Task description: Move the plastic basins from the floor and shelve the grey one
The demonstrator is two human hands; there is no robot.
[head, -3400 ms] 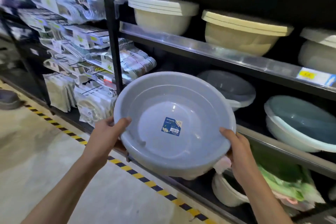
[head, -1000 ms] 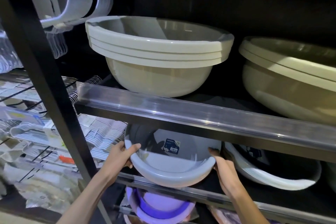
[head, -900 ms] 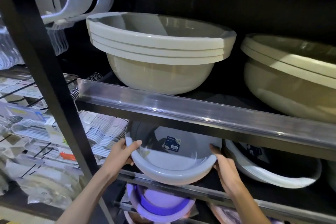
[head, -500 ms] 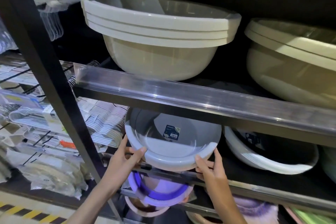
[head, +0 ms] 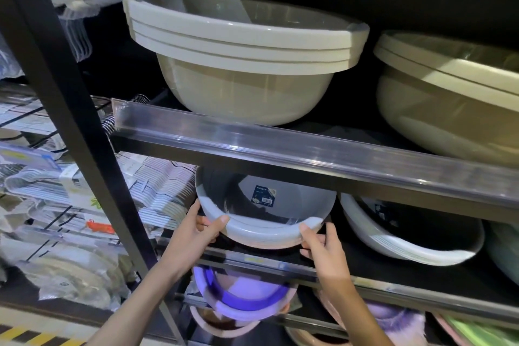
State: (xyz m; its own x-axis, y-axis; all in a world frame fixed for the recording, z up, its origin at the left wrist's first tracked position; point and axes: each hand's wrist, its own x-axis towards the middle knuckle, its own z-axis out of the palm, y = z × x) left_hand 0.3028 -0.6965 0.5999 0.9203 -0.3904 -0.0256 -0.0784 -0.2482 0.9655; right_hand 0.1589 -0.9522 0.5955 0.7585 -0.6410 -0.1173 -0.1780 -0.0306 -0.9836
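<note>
The grey basin (head: 269, 236) with a blue label inside leans tilted on the middle shelf (head: 393, 270), its opening facing me, under the upper shelf's clear front rail. My left hand (head: 193, 233) grips its lower left rim, thumb over the edge. On the lower right rim my right hand (head: 323, 244) holds on with thumb on top and fingers beneath. The basin's top edge is hidden behind the rail.
Stacked beige basins (head: 241, 48) and a larger one (head: 455, 87) fill the upper shelf. A white-rimmed dark basin (head: 407, 244) leans right of the grey one. Purple basins (head: 241, 300) sit below. A black upright post (head: 84, 149) stands left, with packaged hangers (head: 56, 199) beyond.
The grey basin went from in front of the shelving onto the middle shelf and deeper in. Both hands slid from its sides down to the lower front rim.
</note>
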